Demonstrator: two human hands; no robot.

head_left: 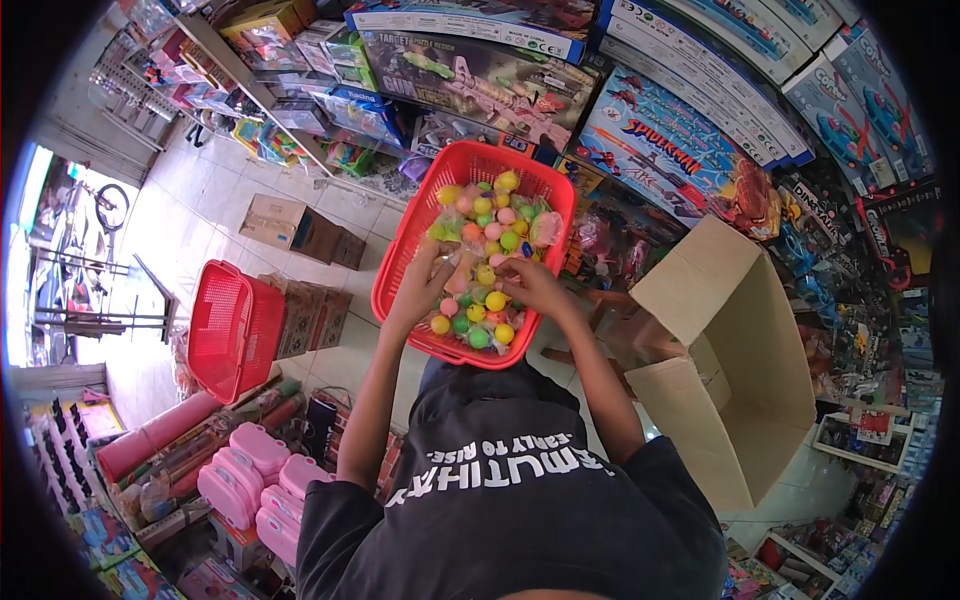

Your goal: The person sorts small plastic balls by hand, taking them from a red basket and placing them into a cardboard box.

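Observation:
A red plastic basket (392,262) is in front of my body, with many small yellow, green and pink balls (509,241) inside, several in clear plastic wrapping. My left hand (424,284) reaches in over its left side, with bent fingers closed at a clear plastic wrapper (461,268) near the middle. From the right, my right hand (532,286) reaches in with curled fingers, their tips among the balls close to that wrapper. What the right fingertips hold, if anything, is too small to make out.
A second red basket (236,325) stands at left by cardboard boxes (300,232). A large open carton (765,390) stands at right. Boxed toys (660,150) line the shelves ahead. Pink cases (246,475) and rolls (160,434) lie at lower left.

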